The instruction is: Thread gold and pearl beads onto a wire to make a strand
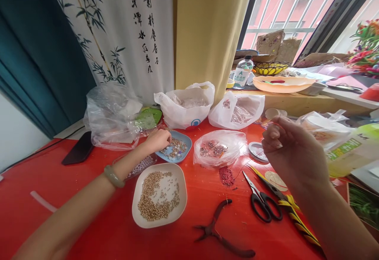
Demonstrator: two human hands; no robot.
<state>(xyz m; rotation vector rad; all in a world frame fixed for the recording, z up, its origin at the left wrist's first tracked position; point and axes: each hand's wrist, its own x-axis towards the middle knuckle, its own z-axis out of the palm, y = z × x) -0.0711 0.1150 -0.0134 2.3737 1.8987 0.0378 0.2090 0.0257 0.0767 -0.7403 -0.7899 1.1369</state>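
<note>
My left hand, with a pale bangle on its wrist, reaches over the edge of a blue plate. Mixed beads lie on that plate. The fingers are bent together and point down; whatever they pinch is hidden. Held up at the right is my right hand, its thumb and forefinger pressed together and the other fingers curled. Anything in that pinch is too fine to make out. Nearer to me, a cream plate holds many small gold beads.
Black-handled scissors, pliers and a yellow-and-black tool lie on the red table. Plastic bags stand along the back. A black phone lies at left. Beside the blue plate sits an open bag of reddish beads.
</note>
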